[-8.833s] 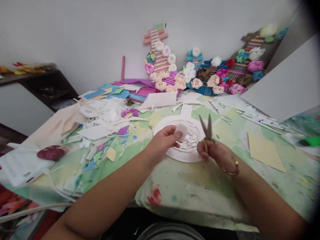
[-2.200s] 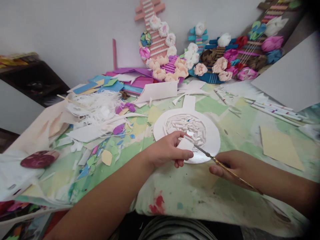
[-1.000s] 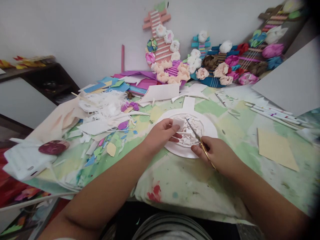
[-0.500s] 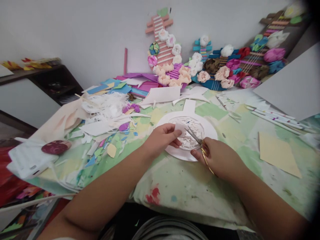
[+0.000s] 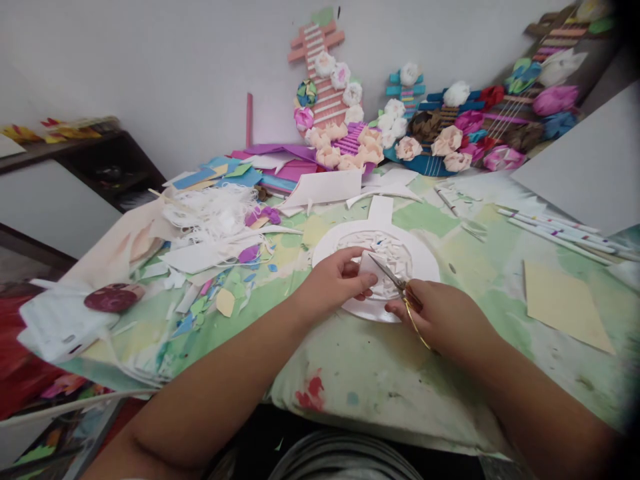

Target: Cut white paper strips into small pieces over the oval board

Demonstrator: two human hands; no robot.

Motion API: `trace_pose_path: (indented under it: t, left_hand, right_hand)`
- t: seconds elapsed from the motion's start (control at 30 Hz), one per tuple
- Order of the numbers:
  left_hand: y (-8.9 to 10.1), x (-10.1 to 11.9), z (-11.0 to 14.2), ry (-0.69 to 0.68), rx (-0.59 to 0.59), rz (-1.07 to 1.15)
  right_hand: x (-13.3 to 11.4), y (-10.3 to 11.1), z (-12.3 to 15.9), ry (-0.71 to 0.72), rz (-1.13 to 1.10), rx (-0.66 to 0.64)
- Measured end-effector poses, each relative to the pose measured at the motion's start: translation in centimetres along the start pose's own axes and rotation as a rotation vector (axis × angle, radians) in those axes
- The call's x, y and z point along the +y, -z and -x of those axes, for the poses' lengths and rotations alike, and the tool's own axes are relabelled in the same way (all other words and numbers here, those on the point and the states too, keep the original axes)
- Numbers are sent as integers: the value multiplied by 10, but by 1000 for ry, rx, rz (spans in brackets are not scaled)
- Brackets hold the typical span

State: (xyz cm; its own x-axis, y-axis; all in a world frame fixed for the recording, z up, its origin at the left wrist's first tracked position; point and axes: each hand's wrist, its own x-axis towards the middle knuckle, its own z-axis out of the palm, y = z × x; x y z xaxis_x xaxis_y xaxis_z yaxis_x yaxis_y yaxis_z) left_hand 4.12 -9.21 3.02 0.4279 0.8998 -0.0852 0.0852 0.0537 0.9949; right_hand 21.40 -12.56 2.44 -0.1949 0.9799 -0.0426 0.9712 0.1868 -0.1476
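Observation:
My left hand (image 5: 334, 283) pinches a small white foam piece (image 5: 369, 266) just above a round white cutout (image 5: 425, 261) lying on the paint-stained green table. My right hand (image 5: 443, 319) grips gold-handled scissors (image 5: 395, 283), whose blades point up-left and meet the edge of the white piece. Inside the cutout's ring lies a heap of white snipped strips (image 5: 390, 248). Both hands hover over the near rim of the cutout.
Paper scraps and white shreds (image 5: 210, 217) litter the left side, with a dark red oval (image 5: 114, 297) beyond. Guitar-shaped crafts with paper flowers (image 5: 350, 133) lean on the wall. White pens (image 5: 555, 230), a cream card (image 5: 565, 303) and a grey board (image 5: 585, 167) lie at right.
The scissors, earlier held upright away from the piece, now sit at the white piece's edge. Both hands have drifted slightly toward the near rim of the cutout.

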Motion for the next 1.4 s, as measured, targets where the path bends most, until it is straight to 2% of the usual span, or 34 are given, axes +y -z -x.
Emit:
trace_pose_path:
  t: [0.13,0.27,0.37,0.77,1.27,1.4]
  left_hand:
    - [6,-1,0,-109,13,-154]
    - [14,0,0,-89,-133,-330]
    - [16,1,-1,-88,-177,-412]
    - [14,3,2,-16,-261,-368]
    - [16,0,-1,-15,-225,-445]
    - [15,2,0,-44,-174,-506]
  right_hand:
    - [1,1,1,22,39,-34]
    - [1,0,2,81,55,-89]
    - [2,0,2,111,65,-107]
    - [6,2,4,144,86,-139]
    - [6,-6,4,137,161,-71]
    - [6,-10,4,112,191,-39]
